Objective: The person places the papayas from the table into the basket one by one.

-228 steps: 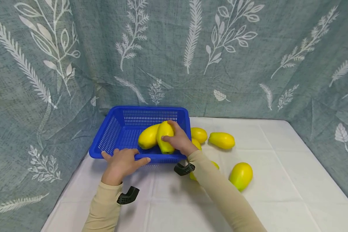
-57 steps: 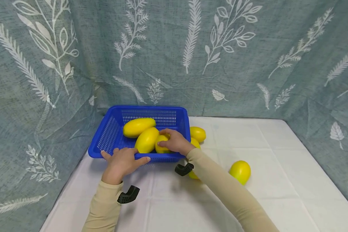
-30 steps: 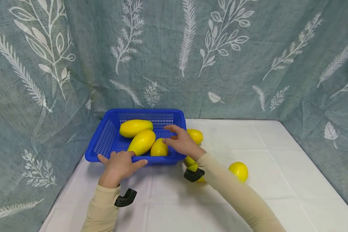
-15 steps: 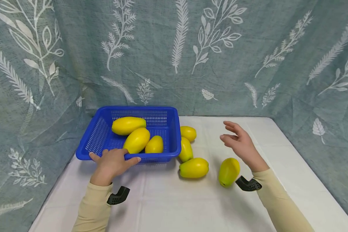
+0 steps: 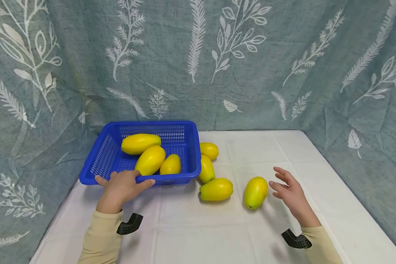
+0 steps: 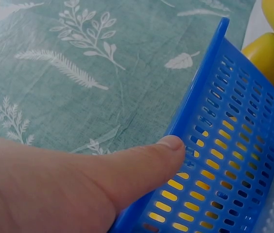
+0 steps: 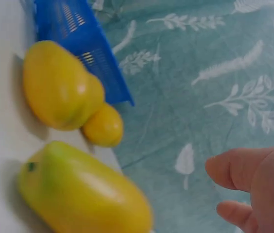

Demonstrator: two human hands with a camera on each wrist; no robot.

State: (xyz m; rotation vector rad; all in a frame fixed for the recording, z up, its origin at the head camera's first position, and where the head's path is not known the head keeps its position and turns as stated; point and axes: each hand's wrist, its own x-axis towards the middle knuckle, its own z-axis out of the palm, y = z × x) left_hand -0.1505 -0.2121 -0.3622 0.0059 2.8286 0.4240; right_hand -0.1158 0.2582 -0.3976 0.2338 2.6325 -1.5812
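A blue basket (image 5: 188, 146) at the table's back left holds three yellow fruits (image 5: 150, 160). My left hand (image 5: 122, 185) grips its near rim, and the thumb (image 6: 142, 165) lies against the slotted outer wall (image 6: 234, 145). My right hand (image 5: 288, 190) hovers with its fingers (image 7: 253, 179) spread and holds nothing. It is just right of a yellow-green fruit (image 5: 255, 192) on the cloth, the same fruit (image 7: 83, 194) that fills the lower right wrist view. Three more fruits lie by the basket's right side (image 5: 216, 189) (image 5: 206, 169) (image 5: 209, 150).
A white cloth covers the table (image 5: 250, 234). A grey-green leaf-print curtain (image 5: 250, 73) closes off the back and both sides. The basket stands close to the left curtain. The table's right edge runs just beyond my right hand.
My right hand has left the basket, swung right and come down beside the lone fruit on the cloth. The third fruit now lies in the basket. My left hand keeps its hold on the rim.
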